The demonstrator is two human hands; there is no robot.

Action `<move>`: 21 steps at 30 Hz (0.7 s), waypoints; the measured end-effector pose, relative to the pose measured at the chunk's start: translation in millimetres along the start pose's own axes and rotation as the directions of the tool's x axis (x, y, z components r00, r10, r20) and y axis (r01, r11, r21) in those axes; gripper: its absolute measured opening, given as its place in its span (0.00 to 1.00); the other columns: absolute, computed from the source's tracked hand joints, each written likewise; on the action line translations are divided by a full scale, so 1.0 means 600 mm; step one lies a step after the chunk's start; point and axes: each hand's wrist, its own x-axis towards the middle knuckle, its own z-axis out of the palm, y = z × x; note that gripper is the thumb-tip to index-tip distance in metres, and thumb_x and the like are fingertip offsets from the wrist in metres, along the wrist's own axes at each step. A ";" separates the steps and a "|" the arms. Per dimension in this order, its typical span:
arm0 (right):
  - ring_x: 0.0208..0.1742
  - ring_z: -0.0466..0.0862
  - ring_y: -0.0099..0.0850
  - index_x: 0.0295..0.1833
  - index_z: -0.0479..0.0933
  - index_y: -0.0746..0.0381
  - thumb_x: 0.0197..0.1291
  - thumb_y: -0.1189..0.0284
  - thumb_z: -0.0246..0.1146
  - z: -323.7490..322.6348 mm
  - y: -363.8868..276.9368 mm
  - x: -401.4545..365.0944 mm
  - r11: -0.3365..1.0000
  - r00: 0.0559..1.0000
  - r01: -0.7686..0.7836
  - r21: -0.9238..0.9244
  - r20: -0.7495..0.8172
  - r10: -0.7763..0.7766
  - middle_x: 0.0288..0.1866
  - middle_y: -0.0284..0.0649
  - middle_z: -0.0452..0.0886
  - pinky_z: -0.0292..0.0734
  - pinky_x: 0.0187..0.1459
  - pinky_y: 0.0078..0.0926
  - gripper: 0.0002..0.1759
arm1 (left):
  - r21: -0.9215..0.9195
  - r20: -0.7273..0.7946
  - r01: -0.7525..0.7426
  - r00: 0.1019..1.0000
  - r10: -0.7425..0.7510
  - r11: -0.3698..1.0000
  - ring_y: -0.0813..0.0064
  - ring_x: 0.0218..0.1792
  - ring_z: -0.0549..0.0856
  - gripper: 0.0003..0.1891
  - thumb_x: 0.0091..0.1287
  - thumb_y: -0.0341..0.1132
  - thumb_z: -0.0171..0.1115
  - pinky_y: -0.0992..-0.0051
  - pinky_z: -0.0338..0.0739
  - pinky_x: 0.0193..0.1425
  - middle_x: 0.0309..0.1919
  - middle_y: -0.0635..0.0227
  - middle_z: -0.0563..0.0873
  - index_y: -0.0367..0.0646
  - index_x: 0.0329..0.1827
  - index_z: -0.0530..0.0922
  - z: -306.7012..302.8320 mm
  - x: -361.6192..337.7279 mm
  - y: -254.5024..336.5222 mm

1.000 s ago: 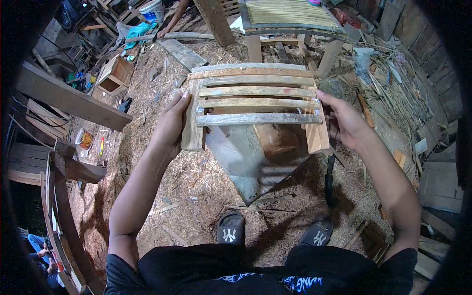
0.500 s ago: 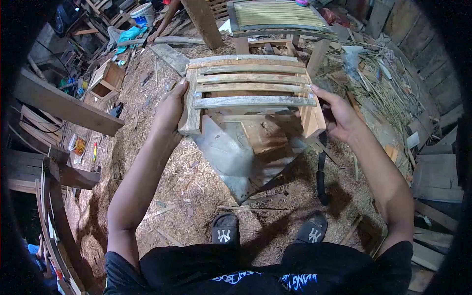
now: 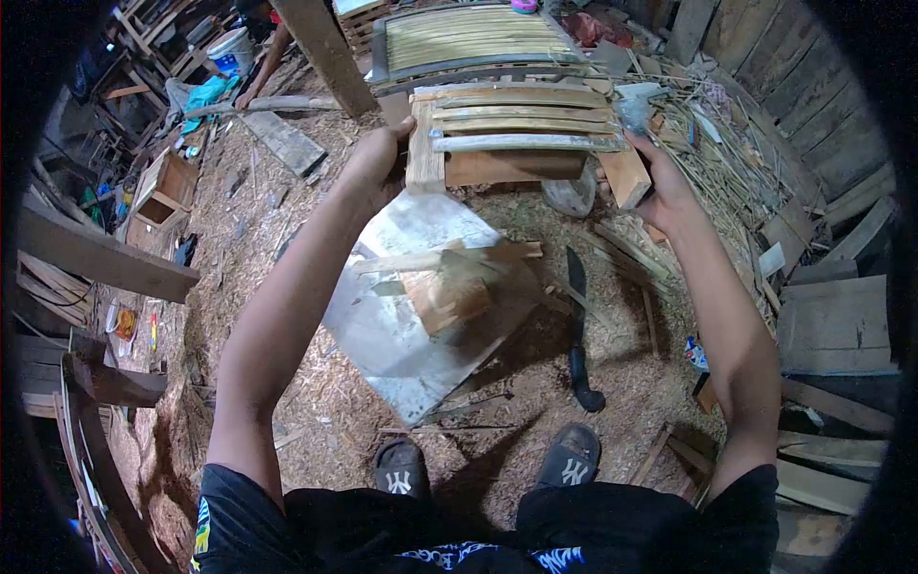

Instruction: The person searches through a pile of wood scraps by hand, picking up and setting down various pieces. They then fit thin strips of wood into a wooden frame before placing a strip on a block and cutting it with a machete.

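Head camera looks down the person's outstretched arms: both hands are clamped on a slatted wooden frame [image 3: 521,143], held up in the air at arm's length, slats facing up. Left hand [image 3: 378,165] wraps the frame's left side rail, fingers curled tight around the wood. Right hand [image 3: 665,187] grasps the right side rail, where a pale cut end of timber juts down beside the palm. The frame hangs over the far edge of a metal sheet [image 3: 378,335] lying on the shavings-covered floor [image 3: 287,220]. On that sheet sits a chunky wooden block [image 3: 448,297] with thin sticks across it. Just off the sheet's right edge lies a long knife [image 3: 577,330], dark handle toward the person's sandals [image 3: 400,469]. Beyond the frame stands a bench with a bamboo-slat top [image 3: 469,36]. Near the floor's far left edge sit an open wooden box [image 3: 164,187] and a white bucket [image 3: 228,53], and beside the bucket shows what looks like another person's arm [image 3: 266,59].
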 end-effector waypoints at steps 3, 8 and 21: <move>0.39 0.85 0.39 0.61 0.73 0.67 0.69 0.55 0.62 -0.037 0.011 0.041 0.999 1.000 -0.010 0.048 -0.001 0.010 0.48 0.46 0.84 0.83 0.37 0.36 0.27 | -0.020 0.054 -0.026 0.998 0.027 0.999 0.63 0.52 0.87 0.20 0.81 0.39 0.43 0.64 0.85 0.56 0.53 0.51 0.84 0.31 0.65 0.70 0.018 0.052 0.003; 0.37 0.86 0.35 0.59 0.76 0.65 0.70 0.53 0.60 -0.065 0.020 0.092 0.998 1.000 -0.004 0.064 -0.028 0.005 0.44 0.43 0.85 0.85 0.36 0.34 0.26 | 0.029 -0.030 -0.032 0.999 0.033 0.999 0.68 0.46 0.89 0.18 0.81 0.37 0.44 0.68 0.88 0.52 0.49 0.57 0.85 0.33 0.62 0.72 0.045 0.095 0.003; 0.33 0.84 0.32 0.55 0.76 0.62 0.69 0.53 0.61 -0.091 0.091 0.230 0.998 0.999 0.042 0.039 -0.029 -0.041 0.39 0.39 0.83 0.84 0.33 0.31 0.24 | 0.088 -0.154 0.152 0.978 -0.137 0.984 0.60 0.48 0.89 0.17 0.79 0.34 0.40 0.59 0.86 0.53 0.51 0.51 0.83 0.33 0.62 0.70 0.000 0.208 -0.077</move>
